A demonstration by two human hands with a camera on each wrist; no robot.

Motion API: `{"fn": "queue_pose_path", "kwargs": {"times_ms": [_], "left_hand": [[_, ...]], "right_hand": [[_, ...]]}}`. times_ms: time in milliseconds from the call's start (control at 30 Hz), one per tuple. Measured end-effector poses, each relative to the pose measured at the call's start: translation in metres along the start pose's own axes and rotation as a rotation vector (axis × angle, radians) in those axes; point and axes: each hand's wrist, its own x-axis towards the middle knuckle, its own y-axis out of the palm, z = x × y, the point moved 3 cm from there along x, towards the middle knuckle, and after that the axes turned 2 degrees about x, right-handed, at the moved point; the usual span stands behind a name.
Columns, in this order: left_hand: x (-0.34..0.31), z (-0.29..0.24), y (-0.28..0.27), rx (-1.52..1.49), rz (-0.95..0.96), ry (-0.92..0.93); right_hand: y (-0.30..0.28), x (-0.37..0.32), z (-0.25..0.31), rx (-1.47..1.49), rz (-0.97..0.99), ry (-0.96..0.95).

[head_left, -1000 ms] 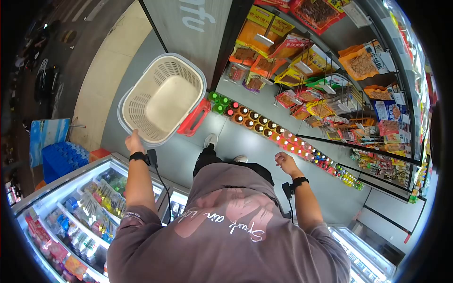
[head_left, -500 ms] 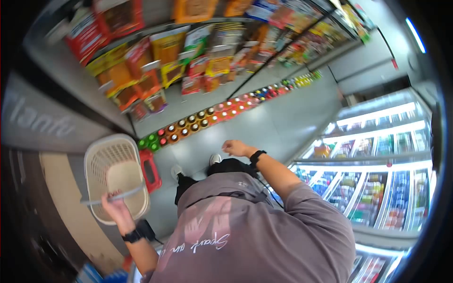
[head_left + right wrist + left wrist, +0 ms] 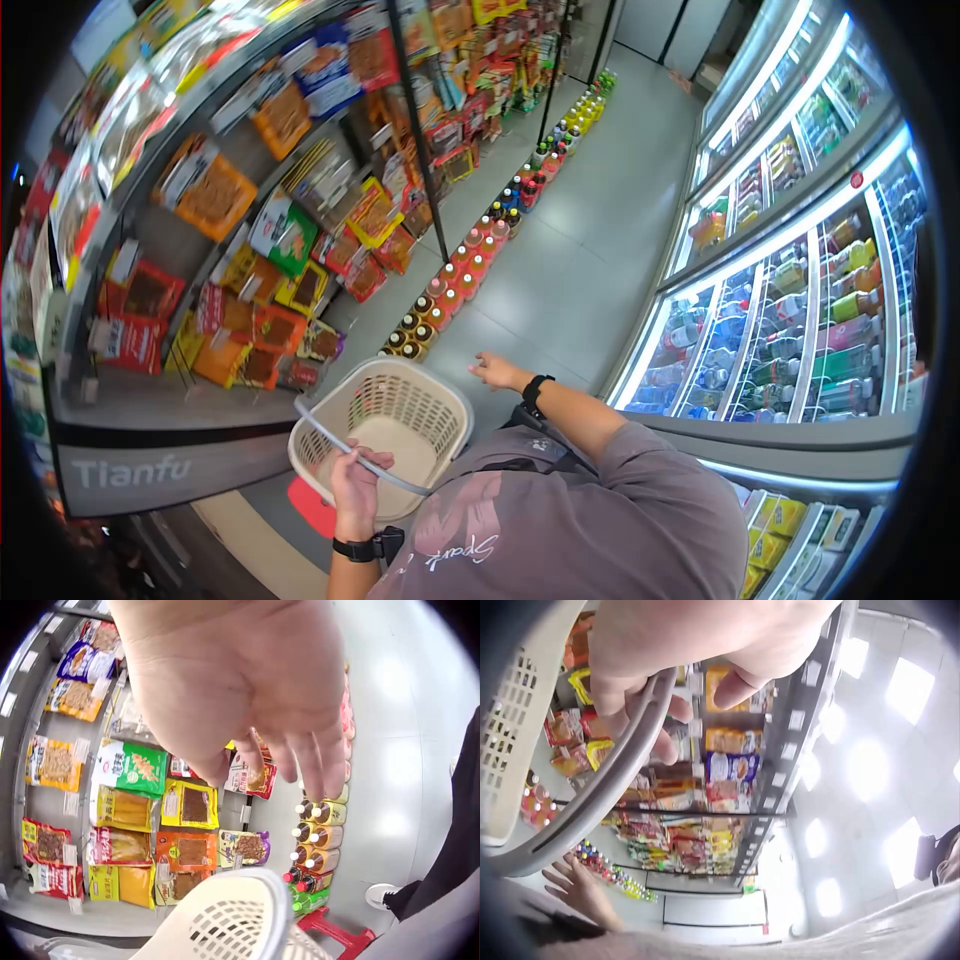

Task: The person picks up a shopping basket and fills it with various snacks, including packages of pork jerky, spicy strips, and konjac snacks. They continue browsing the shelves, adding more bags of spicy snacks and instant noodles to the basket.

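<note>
My left hand [image 3: 355, 490] has its fingers curled round the grey handle [image 3: 604, 799] of a cream plastic shopping basket [image 3: 445, 395]. The handle is raised above the basket, which has slotted walls and a bare floor inside. To the right, my right hand [image 3: 495, 372] hangs in front of my body with nothing in it, its fingers loosely extended. In the right wrist view, the fingers of my right hand [image 3: 247, 682] overlap hanging snack packets [image 3: 146, 769] on the rack beyond. The basket's grey rim [image 3: 259, 881] shows below that hand.
A red plastic object [image 3: 345, 934] stands beside the basket. Rows of bottles [image 3: 460, 265] line the floor under the snack rack [image 3: 240, 170], running ahead. Along the right is a lit cooler [image 3: 770, 330] full of drinks. Grey floor [image 3: 590, 230] lies between.
My view has swung to the right, towards the aisle and cooler. My left hand has moved from the basket's rim to its handle, which is now lifted.
</note>
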Motion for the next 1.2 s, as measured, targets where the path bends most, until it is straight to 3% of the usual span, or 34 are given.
{"fn": "queue_pose_path", "kwargs": {"times_ms": [133,267,333,467,533,633,767,833,900,967,1033,1100,1133,1200], "left_hand": [[0.014,0.025,0.11,0.152,0.15,-0.087],[0.034,0.049,0.229,0.311,0.341,-0.125],[0.043,0.056,0.287,0.417,0.469,-0.091],[0.061,0.069,0.396,0.526,0.621,-0.043],[0.076,0.082,0.446,0.554,0.714,-0.093],[0.11,0.109,0.512,0.64,0.869,-0.14],[0.178,0.157,0.597,0.693,0.998,-0.196],[0.213,0.184,0.647,0.652,1.008,-0.256],[0.244,0.209,0.7,0.619,0.993,-0.219],[0.273,0.234,0.749,0.585,1.03,-0.282],[0.296,0.253,0.792,0.496,1.023,-0.402],[0.314,0.263,0.836,0.462,1.065,-0.424],[0.322,0.269,0.855,0.44,1.09,-0.477],[0.33,0.274,0.896,0.44,1.135,-0.542]], "right_hand": [[-0.081,-0.016,-0.04,0.291,-0.017,0.054],[-0.192,-0.053,-0.056,0.331,-0.089,0.007],[-0.249,-0.067,-0.069,0.205,-0.381,-0.066],[-0.34,-0.089,-0.096,0.098,-0.598,-0.101],[-0.383,-0.129,-0.082,0.14,-0.86,-0.108],[-0.433,-0.161,-0.07,0.281,-0.97,-0.117],[-0.503,-0.146,-0.089,0.375,-1.117,-0.219],[-0.546,-0.152,-0.065,0.468,-1.137,-0.314],[-0.591,-0.141,-0.056,0.384,-1.261,-0.242],[-0.643,-0.126,-0.056,0.391,-1.333,-0.287],[-0.695,-0.138,-0.009,0.332,-1.291,-0.251],[-0.739,-0.128,0.033,0.499,-1.022,-0.299],[-0.755,-0.121,0.049,0.491,-1.018,-0.292],[-0.775,-0.097,0.081,0.515,-0.818,-0.396]]}}
